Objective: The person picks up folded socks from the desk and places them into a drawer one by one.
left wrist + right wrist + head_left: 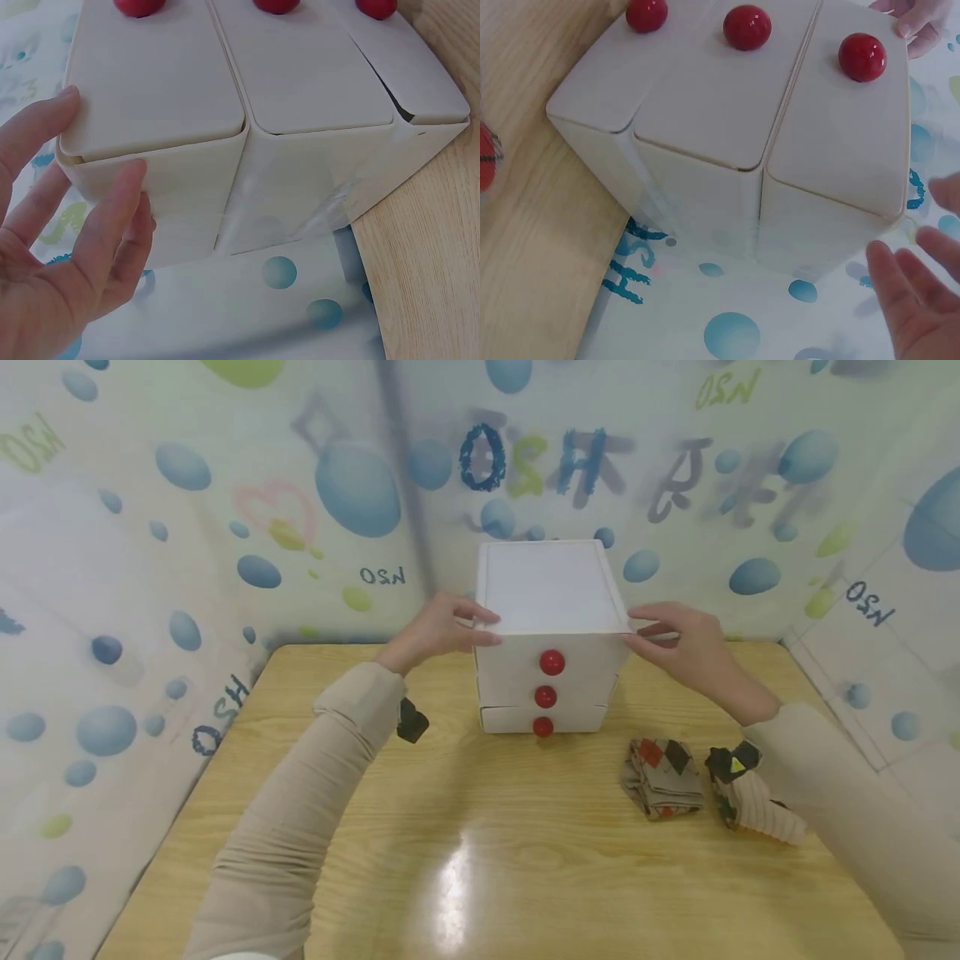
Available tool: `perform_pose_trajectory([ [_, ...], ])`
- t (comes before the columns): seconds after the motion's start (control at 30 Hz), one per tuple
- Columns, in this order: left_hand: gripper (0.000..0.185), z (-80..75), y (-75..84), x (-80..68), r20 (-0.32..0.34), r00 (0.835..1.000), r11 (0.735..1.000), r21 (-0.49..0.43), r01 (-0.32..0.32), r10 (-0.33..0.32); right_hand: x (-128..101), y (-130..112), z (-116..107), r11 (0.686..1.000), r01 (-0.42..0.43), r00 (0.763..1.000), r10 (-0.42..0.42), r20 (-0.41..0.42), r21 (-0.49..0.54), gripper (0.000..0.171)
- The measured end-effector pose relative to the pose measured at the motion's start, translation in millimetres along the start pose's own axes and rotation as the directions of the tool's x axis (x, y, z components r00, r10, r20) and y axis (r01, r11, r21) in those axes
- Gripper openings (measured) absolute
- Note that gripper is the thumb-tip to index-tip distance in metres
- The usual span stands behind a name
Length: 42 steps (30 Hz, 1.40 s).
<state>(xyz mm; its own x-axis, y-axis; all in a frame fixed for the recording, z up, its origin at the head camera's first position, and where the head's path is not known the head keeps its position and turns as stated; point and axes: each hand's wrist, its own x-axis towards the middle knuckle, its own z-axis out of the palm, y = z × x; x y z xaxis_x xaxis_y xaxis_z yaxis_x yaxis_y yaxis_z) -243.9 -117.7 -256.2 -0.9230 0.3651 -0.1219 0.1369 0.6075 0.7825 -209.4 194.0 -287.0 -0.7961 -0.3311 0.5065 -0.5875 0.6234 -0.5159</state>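
Note:
A white three-drawer box (553, 585) with round red knobs (552, 662) stands toward the back of the table. My left hand (446, 628) is at its upper left front corner. In the left wrist view, that hand's fingertips (133, 171) touch the box's side and the thumb lies by the front edge. At the opposite upper corner is my right hand (678, 639), fingers spread. The right wrist view shows its fingertips (877, 251) beside the box; whether they touch it I cannot tell. The bottom drawer (510, 718) sits slightly out of line with the others.
A folded argyle sock-like cloth (663, 781) lies on the wooden table (375, 860), right of the box. Next to it, a cream ribbed cloth bundle (761, 810) is partly hidden by the right wrist camera. A patterned wall covering (352, 493) rises behind the table.

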Motion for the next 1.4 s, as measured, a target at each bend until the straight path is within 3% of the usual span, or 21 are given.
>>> perform_pose_trajectory([
  [0.13,0.038,0.9,1.3,-1.1,-0.002,1.0,1.0,0.001,-0.001,0.001,-14,-2,0,0.998,-0.049,0.993,0.052,-0.107,0.034,0.027],
  [0.3,0.038,0.9,0.9,-0.4,0.002,1.0,1.0,-0.005,0.0,0.0,-33,-3,15,0.983,-0.069,0.984,0.095,-0.153,0.168,0.019],
  [0.53,0.038,0.2,-1.8,1.7,-0.004,1.0,1.0,0.007,0.011,-0.011,-51,0,53,0.951,-0.14,0.987,0.156,-0.037,0.276,0.017],
  [0.8,0.038,1.0,-2.2,1.0,-0.008,1.0,1.0,-0.005,0.007,-0.007,-53,-6,84,0.902,-0.217,0.976,0.21,0.06,0.374,0.02],
  [0.93,0.037,1.2,-2.3,1.2,-0.004,1.0,1.0,-0.017,-0.002,0.002,-52,-18,93,0.876,-0.261,0.965,0.253,0.073,0.407,0.021],
  [1.17,0.037,0.8,-0.6,1.3,-0.002,1.0,1.0,-0.023,0.002,-0.002,-53,7,130,0.835,-0.289,0.952,0.303,0.046,0.468,0.027],
  [1.4,0.037,0.9,-0.7,-0.2,-0.007,1.0,0.999,-0.032,-0.002,0.002,-49,-3,144,0.781,-0.333,0.928,0.372,0.033,0.528,0.035],
])
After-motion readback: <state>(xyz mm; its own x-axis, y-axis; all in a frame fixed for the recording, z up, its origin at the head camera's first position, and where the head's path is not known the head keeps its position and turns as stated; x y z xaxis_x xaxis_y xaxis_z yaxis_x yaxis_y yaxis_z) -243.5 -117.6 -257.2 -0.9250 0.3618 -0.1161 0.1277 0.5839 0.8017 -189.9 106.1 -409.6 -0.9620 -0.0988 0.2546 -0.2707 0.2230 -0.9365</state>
